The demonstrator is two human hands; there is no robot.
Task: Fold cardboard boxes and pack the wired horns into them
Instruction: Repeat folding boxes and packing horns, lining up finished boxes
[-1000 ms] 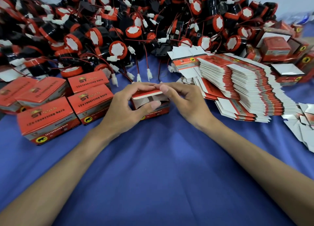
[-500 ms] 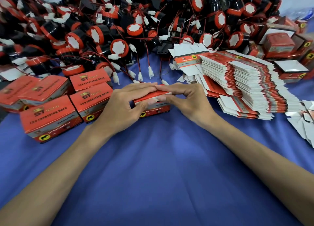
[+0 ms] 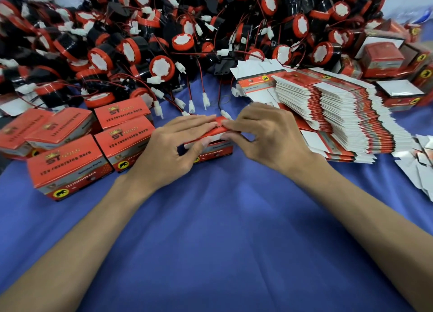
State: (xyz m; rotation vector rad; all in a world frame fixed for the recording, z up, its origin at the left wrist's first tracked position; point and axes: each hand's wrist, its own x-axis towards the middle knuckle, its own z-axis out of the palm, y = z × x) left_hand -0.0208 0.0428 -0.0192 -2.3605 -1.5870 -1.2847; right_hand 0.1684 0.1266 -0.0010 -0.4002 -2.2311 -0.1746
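Observation:
A small red cardboard box (image 3: pixel 215 150) stands on the blue cloth in the middle. My left hand (image 3: pixel 173 147) lays its fingers along the lid, and its thumb pushes at the white flap on the front. My right hand (image 3: pixel 264 136) pinches the lid's right part between fingertips and thumb. The lid lies almost flat on the box, and what is inside is hidden. A big heap of black and red wired horns (image 3: pixel 164 42) fills the back of the table, their white plugs trailing toward the box.
Several shut red boxes (image 3: pixel 68 166) stand in a group at the left. A thick stack of flat unfolded boxes (image 3: pixel 339 115) lies at the right, with more red boxes (image 3: pixel 382 58) behind it. Loose cardboard pieces (image 3: pixel 424 161) lie at the far right. Blue cloth (image 3: pixel 210 229) covers the table.
The box's lid has come down from half raised to nearly flat. Both hands have lowered with it and now press on top.

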